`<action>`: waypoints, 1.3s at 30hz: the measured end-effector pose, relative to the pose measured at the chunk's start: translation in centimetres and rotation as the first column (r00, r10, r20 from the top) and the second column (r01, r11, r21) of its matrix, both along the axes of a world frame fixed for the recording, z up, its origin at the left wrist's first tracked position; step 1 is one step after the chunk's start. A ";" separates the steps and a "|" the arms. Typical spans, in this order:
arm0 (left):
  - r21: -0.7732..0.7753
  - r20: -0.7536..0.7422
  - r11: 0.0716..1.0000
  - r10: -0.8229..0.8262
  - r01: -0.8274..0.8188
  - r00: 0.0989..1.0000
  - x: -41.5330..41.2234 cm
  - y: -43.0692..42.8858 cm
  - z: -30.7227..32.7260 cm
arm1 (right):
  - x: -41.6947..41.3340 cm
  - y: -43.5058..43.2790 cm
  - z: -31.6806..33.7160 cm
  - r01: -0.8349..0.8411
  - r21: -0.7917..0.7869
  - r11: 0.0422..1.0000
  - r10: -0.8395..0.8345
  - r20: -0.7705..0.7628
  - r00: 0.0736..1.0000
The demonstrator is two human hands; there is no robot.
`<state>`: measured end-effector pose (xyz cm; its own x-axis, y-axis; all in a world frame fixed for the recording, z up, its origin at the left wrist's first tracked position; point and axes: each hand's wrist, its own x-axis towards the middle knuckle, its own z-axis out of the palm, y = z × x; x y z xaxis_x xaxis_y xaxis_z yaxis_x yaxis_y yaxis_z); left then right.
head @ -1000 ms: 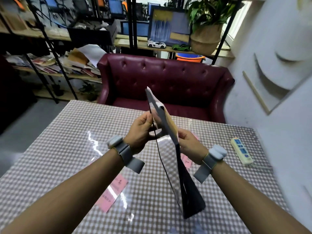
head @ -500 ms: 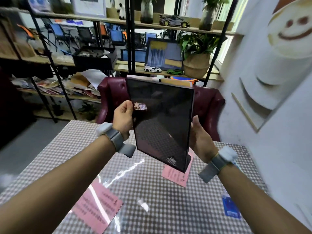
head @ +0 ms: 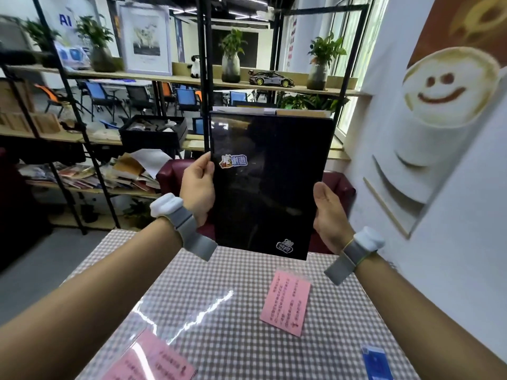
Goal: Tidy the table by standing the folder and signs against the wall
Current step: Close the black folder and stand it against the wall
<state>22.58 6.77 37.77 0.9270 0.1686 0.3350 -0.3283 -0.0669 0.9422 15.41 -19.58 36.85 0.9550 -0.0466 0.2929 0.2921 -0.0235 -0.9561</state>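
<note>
A black folder (head: pixel 267 185) with two small stickers is held upright in the air above the far part of the checked table (head: pixel 219 338). Papers stick out of its top edge. My left hand (head: pixel 197 187) grips its left edge and my right hand (head: pixel 327 212) grips its right edge. One pink sign in a clear sleeve (head: pixel 286 303) lies flat on the table below the folder. Another pink sign (head: pixel 148 360) lies flat at the near left. The white wall (head: pixel 452 242) with a coffee-cup picture runs along the table's right side.
A blue card (head: pixel 377 363) lies near the table's right edge. A dark red sofa (head: pixel 172 174) stands behind the table, mostly hidden by the folder. Black metal shelves (head: pixel 204 78) with plants, books and a model car rise behind it.
The folder went from edge-on and tilted low over the table to upright and face-on, then rose a little higher. My view has tilted up with it.
</note>
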 end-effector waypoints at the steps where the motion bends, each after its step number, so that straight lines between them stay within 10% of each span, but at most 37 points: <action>1: 0.001 0.011 0.999 -0.050 0.050 0.999 -0.4 0.0 -0.2 | 0.1 -0.2 -0.3 0.015 -0.009 1.000 -0.016 -0.016 1.000; 15: 0.132 0.021 0.990 -0.060 0.056 0.998 0.0 1.8 -0.4 | 1.2 -1.3 0.9 0.184 -0.545 0.818 -0.173 0.071 0.982; 22: 0.404 0.102 0.914 0.006 -0.047 0.995 -0.9 3.1 -0.1 | 1.1 -0.6 1.1 0.180 -0.521 0.835 -0.204 0.012 0.979; 39: 0.358 0.069 0.928 -0.139 0.106 0.988 0.2 1.8 0.1 | -1.1 -1.4 1.1 0.235 -0.526 0.818 -0.265 0.018 0.964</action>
<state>22.82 8.53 37.88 0.8956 -0.0885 0.4360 -0.4383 -0.3427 0.8309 14.35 -20.99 37.97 0.9462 -0.1420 0.2909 0.1568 -0.5852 -0.7956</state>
